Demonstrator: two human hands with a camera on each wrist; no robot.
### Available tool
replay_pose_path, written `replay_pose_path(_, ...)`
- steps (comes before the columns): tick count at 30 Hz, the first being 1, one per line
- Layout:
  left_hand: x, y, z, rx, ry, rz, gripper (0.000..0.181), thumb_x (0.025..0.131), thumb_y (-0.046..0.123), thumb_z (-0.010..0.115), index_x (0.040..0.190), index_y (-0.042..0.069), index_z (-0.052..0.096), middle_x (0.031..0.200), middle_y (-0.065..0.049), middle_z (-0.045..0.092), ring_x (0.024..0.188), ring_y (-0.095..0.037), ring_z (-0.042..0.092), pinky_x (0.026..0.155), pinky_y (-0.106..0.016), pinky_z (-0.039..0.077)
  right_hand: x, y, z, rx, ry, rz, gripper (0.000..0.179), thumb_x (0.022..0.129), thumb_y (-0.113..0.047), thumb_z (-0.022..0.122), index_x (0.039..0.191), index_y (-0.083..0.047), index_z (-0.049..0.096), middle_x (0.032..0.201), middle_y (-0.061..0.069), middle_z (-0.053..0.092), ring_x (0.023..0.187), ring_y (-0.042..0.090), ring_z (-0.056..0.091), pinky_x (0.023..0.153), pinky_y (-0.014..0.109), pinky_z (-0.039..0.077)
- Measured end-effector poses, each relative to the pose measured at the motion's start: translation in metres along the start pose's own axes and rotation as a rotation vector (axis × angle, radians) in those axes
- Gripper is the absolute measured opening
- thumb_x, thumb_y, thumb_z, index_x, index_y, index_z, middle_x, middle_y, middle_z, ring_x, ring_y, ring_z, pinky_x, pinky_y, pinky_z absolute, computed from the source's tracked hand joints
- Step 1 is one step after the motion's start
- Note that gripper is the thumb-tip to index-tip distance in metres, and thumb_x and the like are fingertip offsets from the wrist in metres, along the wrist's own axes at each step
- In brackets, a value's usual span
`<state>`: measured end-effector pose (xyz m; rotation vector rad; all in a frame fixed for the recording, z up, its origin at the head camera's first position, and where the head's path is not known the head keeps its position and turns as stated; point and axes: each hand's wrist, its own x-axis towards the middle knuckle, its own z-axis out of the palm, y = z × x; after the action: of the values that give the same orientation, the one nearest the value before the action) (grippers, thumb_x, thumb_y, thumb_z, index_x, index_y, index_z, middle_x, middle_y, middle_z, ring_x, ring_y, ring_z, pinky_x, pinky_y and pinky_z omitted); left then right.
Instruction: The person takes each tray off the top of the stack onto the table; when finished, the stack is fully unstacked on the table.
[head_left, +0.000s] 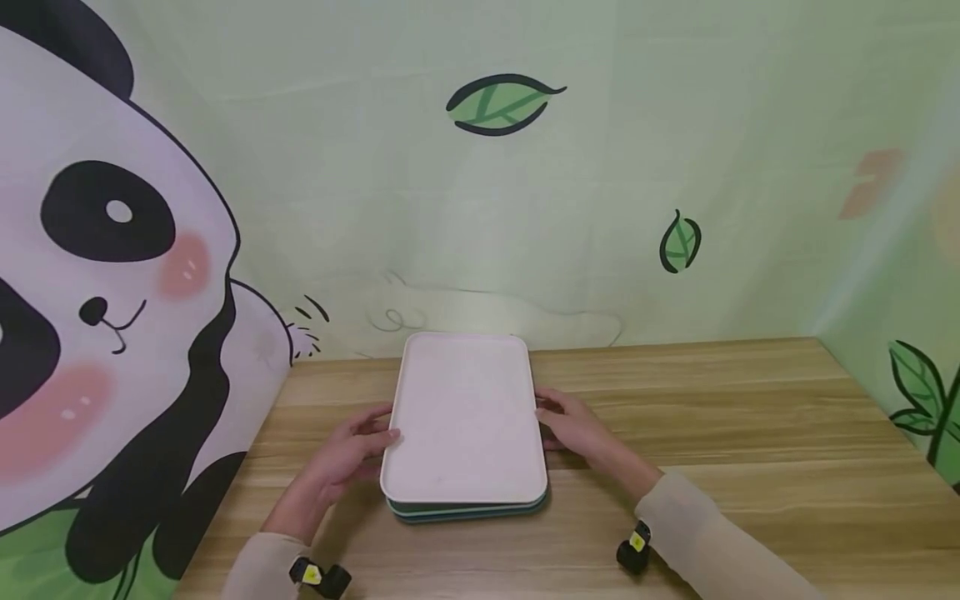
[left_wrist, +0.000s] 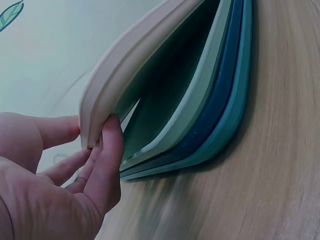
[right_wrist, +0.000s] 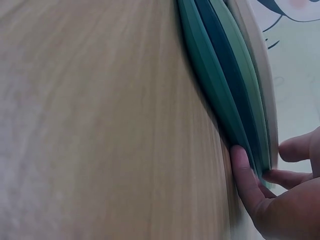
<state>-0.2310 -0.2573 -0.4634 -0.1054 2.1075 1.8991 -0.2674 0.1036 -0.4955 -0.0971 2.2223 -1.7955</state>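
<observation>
A white rectangular tray (head_left: 468, 417) lies on top of a stack, raised from a pale green tray (left_wrist: 200, 107) beneath it along its left side. Under that come a dark blue tray (left_wrist: 222, 95) and a teal tray (left_wrist: 235, 115). My left hand (head_left: 348, 454) pinches the white tray's left edge, thumb above and fingers underneath. At the opposite edge, my right hand (head_left: 573, 425) holds the white tray with its thumb on the rim. The right hand's lower fingers (right_wrist: 241, 160) rest against the sides of the trays below.
The stack sits on a wood-grain table (head_left: 712, 417) close to its back edge. Behind stands a pale green wall sheet (head_left: 360, 167) printed with leaves and a large panda (head_left: 150, 333) at the left. Dark wrist cameras (head_left: 633, 550) sit at both sleeves.
</observation>
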Motion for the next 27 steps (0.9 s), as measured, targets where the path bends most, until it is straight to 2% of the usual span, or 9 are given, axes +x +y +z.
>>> replay_pose_path(7, -0.003, -0.001, -0.009, -0.007, -0.012, -0.004, 0.063, 0.106, 0.012, 0.063, 0.163, 0.005, 0.037, 0.144, -0.02, 0.05, 0.107, -0.019, 0.065, 0.089, -0.043, 0.06, 0.001, 0.001, -0.001, 0.014, 0.0, 0.014, 0.051, 0.11, -0.014, 0.053, 0.158, 0.0, 0.044, 0.147, 0.025, 0.052, 0.128, 0.035, 0.058, 0.088, 0.041, 0.063)
replay_pose_path(13, -0.013, 0.003, -0.027, 0.003, -0.009, -0.006, 0.066, 0.107, 0.015, 0.062, 0.165, 0.004, 0.032, 0.148, -0.019, 0.048, 0.108, -0.019, 0.065, 0.09, -0.042, 0.06, 0.001, -0.001, -0.003, -0.014, -0.001, -0.016, 0.055, 0.106, -0.011, 0.061, 0.157, 0.002, 0.044, 0.142, 0.024, 0.056, 0.122, 0.034, 0.062, 0.086, 0.041, 0.064)
replay_pose_path(20, -0.023, 0.003, -0.061, 0.047, 0.067, -0.045, 0.067, 0.106, 0.019, 0.065, 0.163, 0.001, 0.035, 0.143, -0.012, 0.058, 0.105, -0.016, 0.068, 0.087, -0.04, 0.061, -0.001, -0.002, -0.004, -0.047, -0.023, -0.051, 0.058, 0.103, 0.0, 0.06, 0.157, 0.005, 0.041, 0.139, 0.025, 0.057, 0.122, 0.034, 0.061, 0.086, 0.042, 0.063)
replay_pose_path(27, -0.034, 0.002, -0.105, 0.172, 0.184, -0.111, 0.068, 0.107, 0.022, 0.064, 0.164, 0.002, 0.034, 0.147, -0.02, 0.055, 0.101, -0.016, 0.069, 0.083, -0.039, 0.061, -0.004, -0.003, -0.002, -0.048, -0.045, -0.062, 0.057, 0.103, 0.002, 0.059, 0.156, 0.007, 0.041, 0.138, 0.026, 0.057, 0.12, 0.033, 0.061, 0.087, 0.043, 0.063)
